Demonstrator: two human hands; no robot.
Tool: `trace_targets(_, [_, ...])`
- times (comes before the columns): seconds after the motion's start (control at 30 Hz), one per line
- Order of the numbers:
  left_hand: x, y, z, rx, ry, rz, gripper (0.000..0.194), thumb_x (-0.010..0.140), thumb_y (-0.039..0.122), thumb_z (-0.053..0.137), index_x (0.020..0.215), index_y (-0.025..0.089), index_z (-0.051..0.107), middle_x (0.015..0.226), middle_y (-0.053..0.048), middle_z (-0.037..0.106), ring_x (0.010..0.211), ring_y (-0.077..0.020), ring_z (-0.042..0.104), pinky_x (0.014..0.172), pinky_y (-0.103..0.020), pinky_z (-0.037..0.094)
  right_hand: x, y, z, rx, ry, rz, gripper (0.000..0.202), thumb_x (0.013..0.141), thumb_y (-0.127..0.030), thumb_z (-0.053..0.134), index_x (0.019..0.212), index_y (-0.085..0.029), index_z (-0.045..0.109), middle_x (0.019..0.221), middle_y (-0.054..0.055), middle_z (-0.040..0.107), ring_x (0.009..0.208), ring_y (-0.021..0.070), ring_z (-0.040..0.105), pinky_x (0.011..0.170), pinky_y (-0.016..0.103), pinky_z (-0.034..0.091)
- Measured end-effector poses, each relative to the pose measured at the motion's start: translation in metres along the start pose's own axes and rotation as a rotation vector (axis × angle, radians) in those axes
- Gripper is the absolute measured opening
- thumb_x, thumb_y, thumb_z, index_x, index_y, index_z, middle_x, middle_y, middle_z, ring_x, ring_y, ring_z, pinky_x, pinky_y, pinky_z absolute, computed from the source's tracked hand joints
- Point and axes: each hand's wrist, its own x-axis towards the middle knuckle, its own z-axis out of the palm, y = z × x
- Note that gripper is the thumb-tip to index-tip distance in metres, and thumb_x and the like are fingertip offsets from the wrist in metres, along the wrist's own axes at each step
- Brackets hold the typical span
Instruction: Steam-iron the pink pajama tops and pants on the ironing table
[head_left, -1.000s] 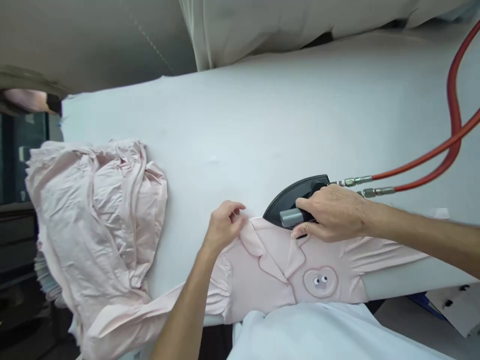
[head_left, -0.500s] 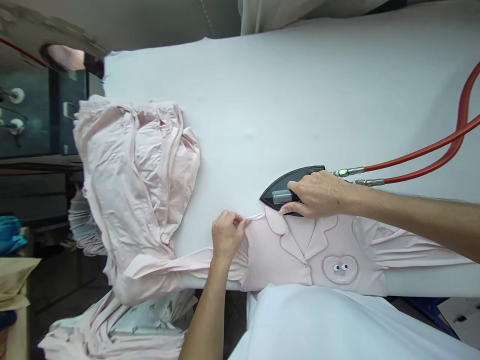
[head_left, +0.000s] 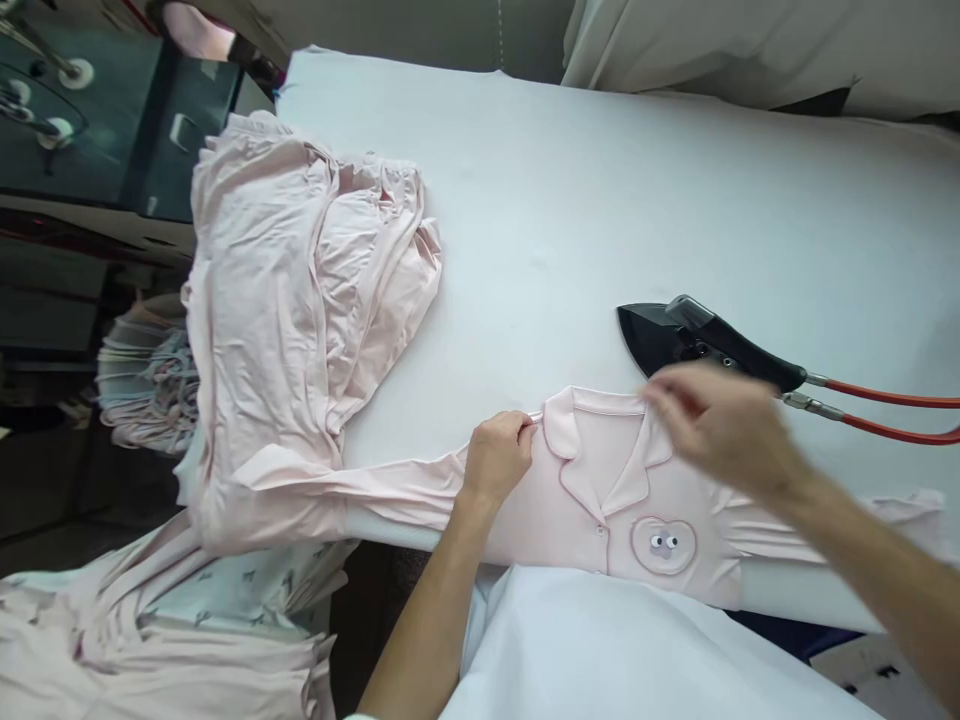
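A pale pink pajama shirt point(head_left: 540, 500) with a notched, piped collar and a heart-shaped face patch point(head_left: 663, 545) lies along the near edge of the ironing table. At the shoulder seam left of the collar, my left hand point(head_left: 499, 450) is closed, pinching the fabric. My right hand point(head_left: 720, 425) hovers by the collar's right side, its fingers curled but smeared by motion; whether they grip cloth I cannot tell. Just beyond it rests a black iron point(head_left: 660, 335), free of my hand, its nose toward the left and its rear partly behind my fingers.
Crumpled pink garments point(head_left: 255, 300) are heaped on the table's left side, touching the shirt's left sleeve. Red hoses point(head_left: 892, 397) trail rightward from the iron. More pink clothes point(head_left: 225, 670) are stacked below at the left. White covering point(head_left: 525, 230) spreads over the table point(head_left: 517, 150).
My right hand has let go of the iron and come to the collar. The iron now sits farther right. My left hand keeps its pinch on the shoulder, and the camera view has turned.
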Motion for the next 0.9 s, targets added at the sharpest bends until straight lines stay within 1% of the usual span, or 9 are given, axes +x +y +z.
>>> trace_targets(0.07, [0.004,0.001,-0.001,-0.076,0.004,-0.091,0.013,0.085,0.017,0.059,0.076,0.020,0.067,0.077,-0.003,0.072,0.074,-0.0161,0.066,0.073,-0.028,0.049,-0.010,-0.009,0.030,0.370,-0.426,0.136,0.049,0.089,-0.058,0.051,0.107,-0.013,0.062,0.070,0.008,0.066,0.057,0.0182,0.058,0.054,0.029,0.043])
trace_targets(0.13, [0.006,0.003,-0.003,-0.175,0.000,-0.195,0.011,0.082,0.020,0.063,0.073,0.021,0.068,0.072,-0.001,0.071,0.068,-0.0144,0.066,0.069,-0.026,0.050,-0.009,-0.014,0.059,0.751,-0.709,0.284,0.052,0.085,-0.062,0.056,0.107,-0.015,0.058,0.061,0.003,0.063,0.044,0.0136,0.052,0.044,0.024,0.038])
trace_targets(0.27, [0.008,0.005,-0.006,-0.280,-0.010,-0.323,0.009,0.079,0.024,0.066,0.071,0.021,0.068,0.064,0.002,0.069,0.060,-0.0134,0.066,0.066,-0.025,0.051,0.007,-0.016,0.094,1.284,-0.840,0.363,0.050,0.079,-0.060,0.066,0.100,-0.018,0.051,0.054,-0.002,0.060,0.034,0.0086,0.044,0.036,0.017,0.030])
trace_targets(0.43, [0.011,0.006,-0.002,-0.260,0.028,-0.412,0.016,0.076,0.033,0.070,0.067,0.022,0.065,0.059,0.002,0.067,0.060,-0.0141,0.065,0.067,-0.027,0.050,0.006,-0.031,0.110,1.388,-0.497,0.460,0.049,0.068,-0.058,0.072,0.086,-0.015,0.056,0.043,-0.006,0.048,0.030,0.0060,0.034,0.031,0.018,0.023])
trace_targets(0.57, [0.017,0.014,0.006,0.027,0.113,-0.477,0.029,0.070,0.043,0.075,0.059,0.022,0.057,0.062,0.001,0.067,0.063,-0.0170,0.063,0.066,-0.029,0.045,0.003,-0.023,0.073,0.869,-0.340,0.160,0.047,0.079,-0.055,0.061,0.101,-0.014,0.068,0.054,0.000,0.059,0.040,0.0122,0.049,0.041,0.025,0.040])
trace_targets(0.67, [0.021,0.021,0.009,0.212,0.139,-0.527,0.036,0.069,0.047,0.074,0.056,0.023,0.051,0.063,-0.002,0.066,0.069,-0.0223,0.064,0.064,-0.031,0.042,0.022,0.006,0.011,0.286,0.265,-0.168,0.040,0.084,-0.048,0.062,0.105,-0.016,0.072,0.085,0.009,0.071,0.079,0.0224,0.066,0.078,0.038,0.053])
trace_targets(0.77, [0.019,0.020,0.007,0.169,0.140,-0.518,0.036,0.068,0.044,0.075,0.057,0.022,0.049,0.057,-0.001,0.063,0.066,-0.0220,0.064,0.064,-0.031,0.043,0.038,0.029,-0.032,-0.050,0.709,-0.204,0.046,0.081,-0.050,0.066,0.108,-0.013,0.071,0.105,0.015,0.070,0.096,0.0273,0.064,0.087,0.042,0.050])
trace_targets(0.83, [0.016,0.015,0.004,-0.073,0.101,-0.497,0.031,0.068,0.041,0.076,0.063,0.022,0.052,0.055,0.003,0.061,0.059,-0.0183,0.064,0.062,-0.028,0.045,0.034,0.028,-0.032,0.062,0.709,-0.133,0.044,0.081,-0.052,0.066,0.102,-0.014,0.072,0.090,0.012,0.071,0.075,0.0207,0.064,0.069,0.033,0.052])
trace_targets(0.9, [0.013,0.008,0.000,-0.328,0.065,-0.494,0.029,0.066,0.040,0.078,0.071,0.022,0.056,0.055,0.005,0.061,0.053,-0.0156,0.064,0.057,-0.025,0.046,0.020,0.015,-0.009,0.343,0.359,0.018,0.042,0.082,-0.055,0.063,0.096,-0.016,0.073,0.065,0.005,0.066,0.051,0.0147,0.056,0.048,0.027,0.046])
